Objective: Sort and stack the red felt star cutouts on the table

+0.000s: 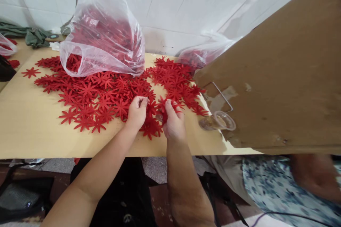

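Many red, star-shaped flower cutouts [87, 90] lie in a loose heap across the table in front of me. My right hand [175, 124] is closed around several red flower cutouts [163, 108], thumb on top, over the right part of the heap. Just left of it, my left hand [137, 112] hovers at the heap's edge with thumb and fingertips pinched together. Whatever sits in that pinch, if anything, is too small to make out. A gap separates the two hands.
A clear plastic bag [106, 39] full of red cutouts stands behind the heap; another plastic bag [202, 55] leans at the wall. A brown board [279, 78] closes off the right side, near a clear plastic cup [218, 121]. Another person's patterned clothing [277, 181] shows lower right.
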The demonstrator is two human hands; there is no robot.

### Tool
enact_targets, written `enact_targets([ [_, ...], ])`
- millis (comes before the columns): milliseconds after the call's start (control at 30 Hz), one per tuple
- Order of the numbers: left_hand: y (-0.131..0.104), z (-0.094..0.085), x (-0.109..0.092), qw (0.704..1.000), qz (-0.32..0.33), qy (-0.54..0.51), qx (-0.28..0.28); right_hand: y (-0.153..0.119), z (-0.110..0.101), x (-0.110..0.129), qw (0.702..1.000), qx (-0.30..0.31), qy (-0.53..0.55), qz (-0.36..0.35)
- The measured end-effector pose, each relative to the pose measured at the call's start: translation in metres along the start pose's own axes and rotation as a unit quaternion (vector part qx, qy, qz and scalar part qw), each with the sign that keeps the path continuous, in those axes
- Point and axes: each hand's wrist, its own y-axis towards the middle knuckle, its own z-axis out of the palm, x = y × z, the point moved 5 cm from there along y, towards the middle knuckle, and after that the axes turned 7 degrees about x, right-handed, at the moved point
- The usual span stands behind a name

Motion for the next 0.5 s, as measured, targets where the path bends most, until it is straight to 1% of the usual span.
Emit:
enact_targets([
  [100, -0.001, 0.001, 0.0, 1.0, -0.014, -0.011, 0.013, -0.003, 0.008, -0.006, 0.998, 0.049, -0.012, 0.031],
  [200, -0.002, 0.002, 0.001, 0.999, -0.01, -0.032, 0.012, -0.002, 0.012, -0.009, 0.997, 0.067, -0.026, 0.03],
  [267, -0.003, 0.004, 0.001, 0.998, -0.009, -0.052, 0.021, 0.0, 0.011, -0.009, 0.997, 0.065, -0.037, 0.01],
  [400, -0.008, 0.013, 0.003, 0.991, -0.049, -0.091, 0.082, 0.007, 0.0, -0.008, 0.997, 0.04, -0.063, -0.031],
  [500, -0.009, 0.017, 0.002, 0.989, -0.049, -0.092, 0.107, 0.01, -0.009, -0.009, 0.996, 0.022, -0.069, -0.048],
])
